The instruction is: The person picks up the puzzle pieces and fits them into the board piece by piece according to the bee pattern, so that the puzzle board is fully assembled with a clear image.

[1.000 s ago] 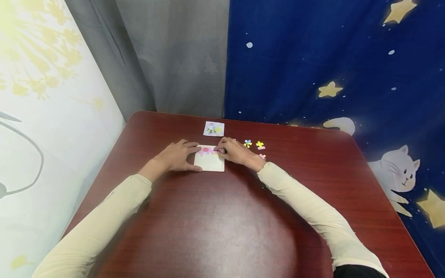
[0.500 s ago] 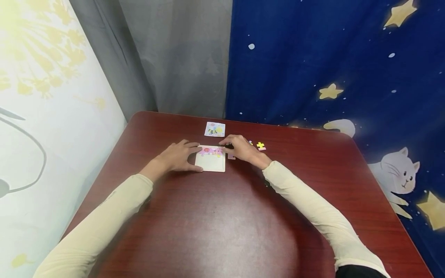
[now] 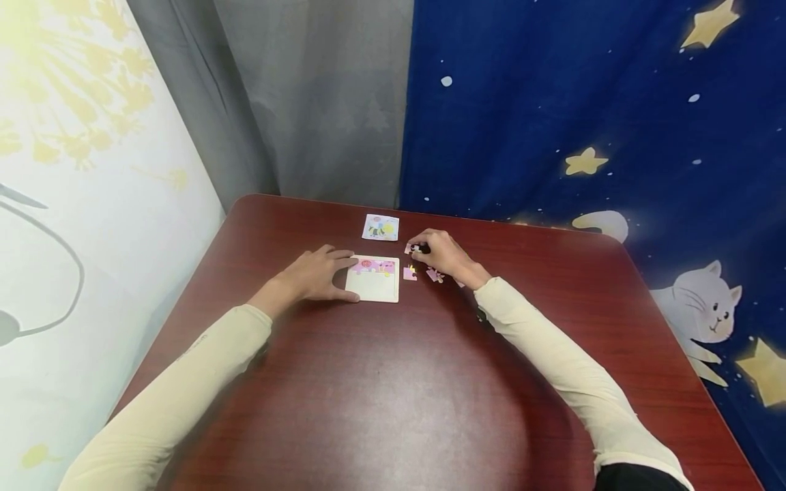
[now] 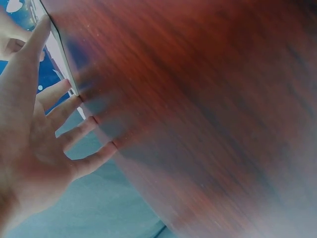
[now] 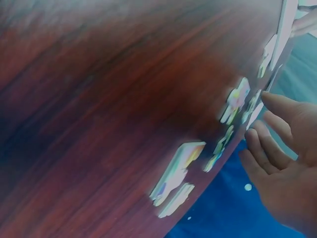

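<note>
A white puzzle tray (image 3: 376, 290) lies on the table with joined pink puzzle pieces (image 3: 376, 266) along its top row; its lower part is bare. My left hand (image 3: 314, 276) rests at the tray's left side, fingers and thumb spread along its edge. To the right of the tray, my right hand (image 3: 449, 254) pinches a small pink puzzle piece (image 3: 409, 249) between thumb and finger, close to the tabletop. Another pink piece (image 3: 409, 273) lies just below it, with one more piece (image 3: 435, 275) under the wrist. In the right wrist view, several loose pieces (image 5: 235, 101) lie flat near the hand.
Behind the tray lies a picture card (image 3: 381, 228) showing a bee. The dark red table (image 3: 368, 382) reaches back to a grey curtain (image 3: 325, 102) and a blue star-patterned curtain (image 3: 491, 123). A white wall stands at the left.
My right hand has left the tray's top right corner, where a puzzle piece now sits, and moved right to a loose piece. My left hand has stayed at the tray's edge.
</note>
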### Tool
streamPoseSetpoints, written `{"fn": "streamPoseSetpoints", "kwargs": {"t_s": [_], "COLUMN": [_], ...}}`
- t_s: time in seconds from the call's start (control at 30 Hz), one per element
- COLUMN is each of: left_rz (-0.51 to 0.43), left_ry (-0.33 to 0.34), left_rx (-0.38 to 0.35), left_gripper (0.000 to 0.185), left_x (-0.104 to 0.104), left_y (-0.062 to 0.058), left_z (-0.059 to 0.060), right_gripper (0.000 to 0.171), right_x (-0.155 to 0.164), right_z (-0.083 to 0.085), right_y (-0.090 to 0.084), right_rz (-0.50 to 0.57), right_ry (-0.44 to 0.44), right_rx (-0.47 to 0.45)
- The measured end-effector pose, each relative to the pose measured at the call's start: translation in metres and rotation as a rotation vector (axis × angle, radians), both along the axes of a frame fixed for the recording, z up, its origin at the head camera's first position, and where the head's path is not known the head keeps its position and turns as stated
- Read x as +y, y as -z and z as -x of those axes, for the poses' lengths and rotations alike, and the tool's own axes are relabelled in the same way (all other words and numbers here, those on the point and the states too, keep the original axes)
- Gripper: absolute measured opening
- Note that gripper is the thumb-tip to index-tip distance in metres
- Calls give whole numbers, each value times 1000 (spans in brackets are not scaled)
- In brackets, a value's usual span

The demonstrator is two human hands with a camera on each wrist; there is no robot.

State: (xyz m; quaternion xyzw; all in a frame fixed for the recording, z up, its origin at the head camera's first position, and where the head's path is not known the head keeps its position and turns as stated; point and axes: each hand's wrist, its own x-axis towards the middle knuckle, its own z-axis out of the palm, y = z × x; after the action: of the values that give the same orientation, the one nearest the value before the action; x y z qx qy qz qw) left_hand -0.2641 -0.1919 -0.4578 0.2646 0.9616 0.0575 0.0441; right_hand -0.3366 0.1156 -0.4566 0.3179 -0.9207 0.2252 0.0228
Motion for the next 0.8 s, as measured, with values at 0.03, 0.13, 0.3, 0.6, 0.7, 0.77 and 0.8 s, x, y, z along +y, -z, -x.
{"fn": "streamPoseSetpoints", "kwargs": {"t_s": [0.03,0.13,0.3,0.6,0.7,0.77,0.8], "left_rz": [2,3,-1,-33,-40,-44,-46], "left_ry": [-2,-4,-9,-15,-25,-25,-25], "left_rx": [-3,-8,-13,-19,-24,-26,-26], "left_gripper": [98,98,98,96,96,95,95], "left_x": [0,0,1,2,1,1,1], "left_y": [0,0,1,-2,-1,-1,-1], "left_z": [0,0,1,2,2,1,1], "right_gripper": [29,31,32,25,25,24,24], "right_x": [2,5,6,3,2,2,2], "right_z": [1,4,6,11,12,11,10], "right_y": [1,4,5,2,3,3,2], "right_rz": [-4,-16,-44,-52,-48,-45,-43], "right_ry": [4,14,27,-6,-20,-25,-29], "right_rx": [1,-9,-28,-36,-40,-38,-32]}}
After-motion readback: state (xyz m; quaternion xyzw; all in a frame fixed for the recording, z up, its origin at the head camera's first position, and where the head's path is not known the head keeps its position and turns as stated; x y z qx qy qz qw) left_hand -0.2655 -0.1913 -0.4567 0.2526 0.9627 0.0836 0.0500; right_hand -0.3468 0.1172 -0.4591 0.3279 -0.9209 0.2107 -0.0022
